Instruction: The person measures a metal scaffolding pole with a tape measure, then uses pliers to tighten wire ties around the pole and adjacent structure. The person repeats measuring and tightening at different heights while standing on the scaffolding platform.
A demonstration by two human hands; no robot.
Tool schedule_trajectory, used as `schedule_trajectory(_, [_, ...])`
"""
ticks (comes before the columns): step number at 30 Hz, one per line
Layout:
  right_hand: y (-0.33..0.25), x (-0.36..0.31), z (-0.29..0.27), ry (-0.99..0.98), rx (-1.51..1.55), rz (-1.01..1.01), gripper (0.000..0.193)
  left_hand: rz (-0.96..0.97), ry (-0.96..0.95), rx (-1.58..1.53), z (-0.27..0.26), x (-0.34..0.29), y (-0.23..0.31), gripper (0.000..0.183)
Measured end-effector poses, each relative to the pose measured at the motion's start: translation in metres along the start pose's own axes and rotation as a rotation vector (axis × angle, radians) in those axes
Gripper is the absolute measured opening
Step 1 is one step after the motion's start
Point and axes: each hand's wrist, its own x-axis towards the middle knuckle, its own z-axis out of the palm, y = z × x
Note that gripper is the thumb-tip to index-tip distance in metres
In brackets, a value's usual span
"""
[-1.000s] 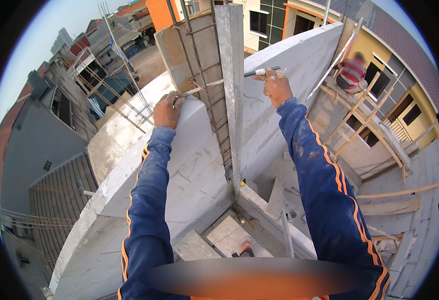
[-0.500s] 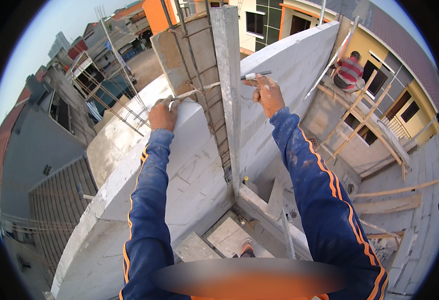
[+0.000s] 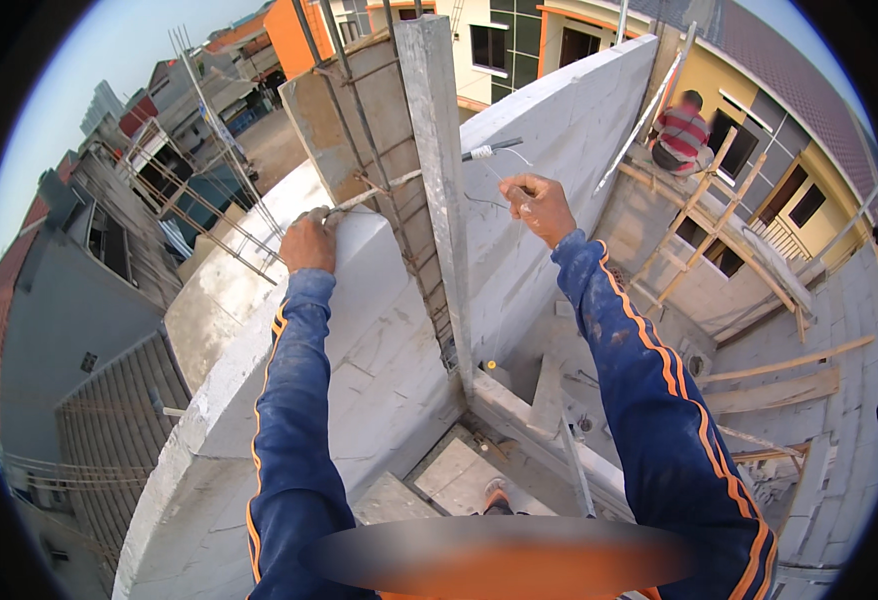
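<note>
My left hand (image 3: 309, 242) rests on the top of the light block wall (image 3: 384, 300), its fingers curled round the near end of a thin rod (image 3: 399, 183). The rod passes behind an upright grey board (image 3: 433, 120) and comes out on its right, where white string (image 3: 482, 153) is wound round it. My right hand (image 3: 541, 208) is off the rod, thumb and fingers pinched on a thin strand of string that loops from the winding. A small yellow round thing (image 3: 491, 365) shows low beside the board; whether it hangs on the string I cannot tell.
Steel bars with ties (image 3: 364, 110) stand before a brown panel (image 3: 349, 105) between two wall sections. At right, a person in a striped shirt (image 3: 681, 132) sits high by timber scaffolding (image 3: 704, 215). Below lie boards (image 3: 464, 465) and a foot (image 3: 497, 495), with a deep drop around.
My right hand has let go of the rod's wound end and moved down and right, drawing out string. My left hand stays at the rod's other end. The view has shifted slightly.
</note>
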Motion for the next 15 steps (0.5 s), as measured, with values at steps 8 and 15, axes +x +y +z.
schedule_trajectory(8, [-0.033,0.021,-0.002,0.134,0.078,-0.041,0.021,-0.062,-0.051,0.026,0.001,0.003,0.0,0.033])
schedule_trajectory(15, [-0.034,0.033,0.009,0.243,0.161,0.105,0.022,-0.072,-0.027,0.023,0.005,0.004,-0.007,0.032])
